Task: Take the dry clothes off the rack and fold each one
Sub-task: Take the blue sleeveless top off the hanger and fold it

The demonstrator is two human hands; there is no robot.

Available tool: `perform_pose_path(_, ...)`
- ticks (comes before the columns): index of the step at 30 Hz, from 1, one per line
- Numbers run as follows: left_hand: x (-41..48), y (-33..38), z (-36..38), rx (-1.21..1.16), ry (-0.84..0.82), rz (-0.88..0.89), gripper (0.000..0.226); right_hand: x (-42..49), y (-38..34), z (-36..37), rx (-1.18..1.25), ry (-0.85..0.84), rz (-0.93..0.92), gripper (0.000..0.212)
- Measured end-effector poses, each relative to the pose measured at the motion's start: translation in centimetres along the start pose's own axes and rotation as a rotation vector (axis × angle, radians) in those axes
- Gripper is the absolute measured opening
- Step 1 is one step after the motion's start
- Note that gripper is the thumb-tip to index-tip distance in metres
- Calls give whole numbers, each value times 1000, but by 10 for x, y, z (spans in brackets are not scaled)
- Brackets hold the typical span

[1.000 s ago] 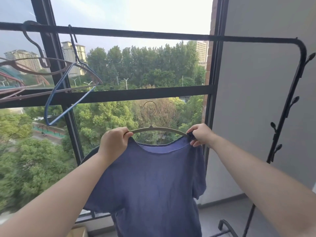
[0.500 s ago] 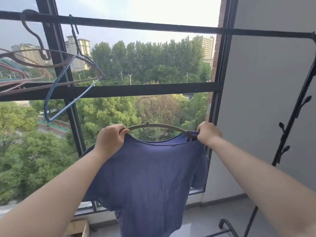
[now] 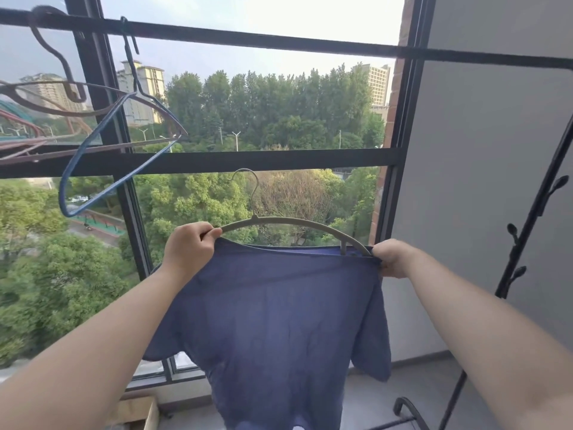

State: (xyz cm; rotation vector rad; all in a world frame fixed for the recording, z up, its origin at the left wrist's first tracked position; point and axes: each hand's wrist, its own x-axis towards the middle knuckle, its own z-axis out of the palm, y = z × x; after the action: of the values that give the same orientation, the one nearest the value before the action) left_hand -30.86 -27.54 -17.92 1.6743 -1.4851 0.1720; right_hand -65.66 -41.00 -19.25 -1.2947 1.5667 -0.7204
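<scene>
While the left hand [image 3: 189, 249] is gripping the shirt [image 3: 273, 321] at 9 o'clock, the right hand [image 3: 392, 257] is gripping it at 3 o'clock, below the hanger [image 3: 288, 223].

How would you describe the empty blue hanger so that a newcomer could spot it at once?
Find the black rack rail across the window top. Near its left end hang several bare hangers. The blue hanger is the thin one tilted, dipping lowest; its neighbours are brownish.

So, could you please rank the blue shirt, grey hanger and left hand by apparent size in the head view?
1. blue shirt
2. grey hanger
3. left hand
All are held together, so nearness hardly matters.
</scene>
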Motion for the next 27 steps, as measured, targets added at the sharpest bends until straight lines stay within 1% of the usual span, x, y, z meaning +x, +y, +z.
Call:
perform_pose_path(2,1,-2,2,-2,4,-21,29,-2,3,-2,52,-117,4,28)
perform_pose_path(3,2,-3,2,1,4,-27,30,-1,3,-5,33,-136,6,27)
perform_pose_path(6,4,-5,3,18,2,-41,32,6,0,-12,-53,-122,-5,25)
perform_pose_path(10,9,-5,2,41,-3,-82,31,7,-6,-18,19,-276,49,27)
perform_pose_path(12,12,-6,1,37,-8,-106,32,10,-6,-20,129,-339,81,25)
perform_pose_path(14,14,-4,1,22,-7,-130,33,12,-2,-22,296,-387,77,25)
perform_pose_path(17,15,1,4,-47,5,-184,45,9,6,-16,514,-469,-22,30)
perform_pose_path(19,13,5,9,-40,-31,-177,48,8,10,-3,558,-447,-59,32)
perform_pose_path(20,13,7,12,-17,-62,-162,46,9,11,3,529,-405,-55,32)
perform_pose_path(22,12,9,16,-1,-92,-151,41,11,10,15,342,-307,-64,29)
perform_pose_path(24,13,13,19,-43,-85,-158,37,8,7,25,156,-285,-101,21)
perform_pose_path(26,14,20,23,-107,-55,-158,37,3,1,37,-8,-265,-184,19)
perform_pose_path(27,15,24,24,-137,-43,-157,39,-1,-3,43,-97,-218,-252,20)
